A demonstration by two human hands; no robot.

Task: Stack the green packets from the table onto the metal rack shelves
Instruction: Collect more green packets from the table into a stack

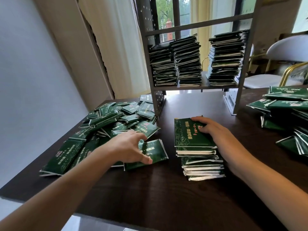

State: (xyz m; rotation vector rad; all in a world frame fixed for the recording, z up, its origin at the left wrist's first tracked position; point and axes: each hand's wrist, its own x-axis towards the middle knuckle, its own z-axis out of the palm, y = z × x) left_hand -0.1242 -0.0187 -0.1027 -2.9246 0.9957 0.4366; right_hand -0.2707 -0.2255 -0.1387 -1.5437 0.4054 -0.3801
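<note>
A loose heap of green packets point(106, 125) covers the left of the dark table point(166, 194). My left hand point(128, 149) grips one green packet point(155, 152) at the heap's near edge, thumb and fingers closed on it. A neat stack of green packets point(198, 157) stands at the table's middle, and my right hand point(211, 129) rests flat on its top and right side. Behind it the grey metal rack point(196, 87) holds three tall piles of packets point(188, 62) on its lower shelf.
More green packets point(286, 110) lie piled at the table's right edge. The rack's upper shelf bar point(198, 25) crosses above the piles. A white chair with gold legs point(286, 64) stands behind the rack, with a curtain and a window further back.
</note>
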